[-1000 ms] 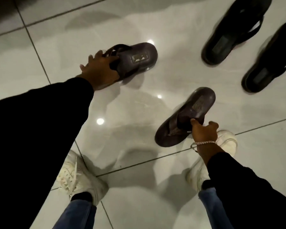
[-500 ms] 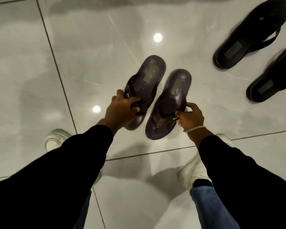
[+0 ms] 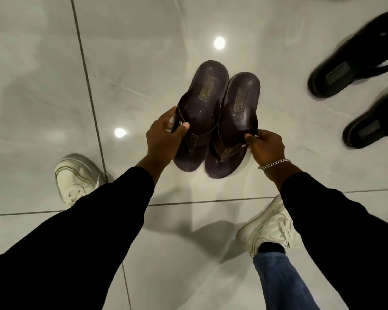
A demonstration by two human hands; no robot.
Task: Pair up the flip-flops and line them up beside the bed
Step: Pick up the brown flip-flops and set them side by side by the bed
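Observation:
Two dark brown flip-flops lie side by side and touching, heels pointing away from me. My left hand (image 3: 164,135) grips the strap edge of the left brown flip-flop (image 3: 207,92). My right hand (image 3: 266,145) pinches the strap of the right brown flip-flop (image 3: 238,108). Whether they rest on the glossy tiled floor (image 3: 143,52) or hang just above it, I cannot tell. A black flip-flop (image 3: 354,57) lies at the upper right, and a second black flip-flop (image 3: 376,124) lies below it, partly cut off by the frame edge.
My white sneakers stand on the tiles, the left sneaker (image 3: 76,177) beside my left sleeve and the right sneaker (image 3: 269,229) under my right arm. Dark grout lines cross the floor. No bed is in view.
Both hands have brought the two brown flip-flops together from apart; they are now parallel and touching. The view has shifted closer over them.

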